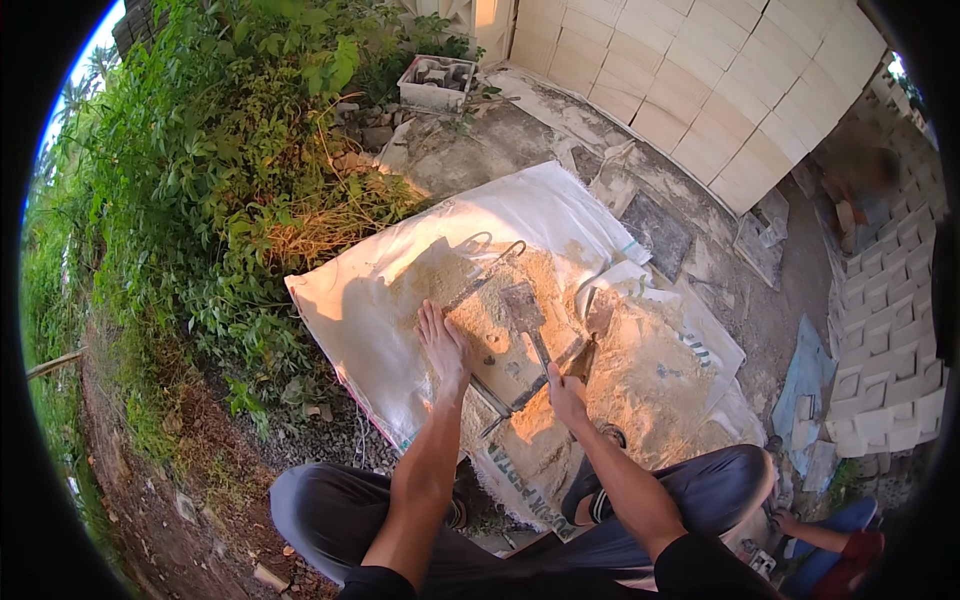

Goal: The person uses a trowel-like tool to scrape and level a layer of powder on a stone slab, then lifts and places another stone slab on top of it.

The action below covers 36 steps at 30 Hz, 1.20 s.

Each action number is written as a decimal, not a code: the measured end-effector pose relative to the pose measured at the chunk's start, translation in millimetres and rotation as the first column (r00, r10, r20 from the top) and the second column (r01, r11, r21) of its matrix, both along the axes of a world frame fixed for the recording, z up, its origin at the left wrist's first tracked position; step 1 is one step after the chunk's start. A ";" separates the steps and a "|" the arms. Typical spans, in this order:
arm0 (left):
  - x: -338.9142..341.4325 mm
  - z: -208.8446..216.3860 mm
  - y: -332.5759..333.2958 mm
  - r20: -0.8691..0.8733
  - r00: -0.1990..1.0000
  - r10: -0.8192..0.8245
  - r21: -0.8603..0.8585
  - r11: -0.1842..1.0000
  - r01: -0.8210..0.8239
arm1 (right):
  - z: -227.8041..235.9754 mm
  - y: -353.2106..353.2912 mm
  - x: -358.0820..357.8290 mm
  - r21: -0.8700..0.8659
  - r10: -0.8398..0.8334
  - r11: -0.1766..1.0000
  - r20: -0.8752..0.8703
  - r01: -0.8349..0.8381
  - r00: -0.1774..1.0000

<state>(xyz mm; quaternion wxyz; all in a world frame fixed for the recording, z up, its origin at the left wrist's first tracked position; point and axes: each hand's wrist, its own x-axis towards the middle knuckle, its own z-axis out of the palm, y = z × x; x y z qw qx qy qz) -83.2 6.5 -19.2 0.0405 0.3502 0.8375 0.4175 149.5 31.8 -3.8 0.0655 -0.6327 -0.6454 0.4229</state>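
Observation:
My right hand (567, 392) is closed round the handle of a trowel (521, 305), whose flat, sand-coated blade lies over pale sandy mix (512, 368) inside a metal mould frame (573, 352). With fingers stretched out, my left hand (441, 340) lies flat at the frame's left side and holds nothing. Wire loops stand at the frame's far end. Just right of the frame, a second flat metal blade (600, 312) rests against a loose heap of the mix (640, 385). White woven sacks (385, 345) are spread under all of this.
Leafy plants (260, 150) crowd the left side. Pale blocks are stacked in a wall (690, 75) at the back, with more blocks (890, 350) at right. A grey crate (436, 84) stands far off. Another person's arm (815, 535) shows lower right; a blurred person (852, 200) is far right.

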 end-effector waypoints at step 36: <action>52.4 10.5 -39.8 -0.292 0.948 -0.129 -0.344 0.939 0.022 | -5.1 -52.9 80.9 0.013 -0.009 1.000 -0.061 0.010 0.998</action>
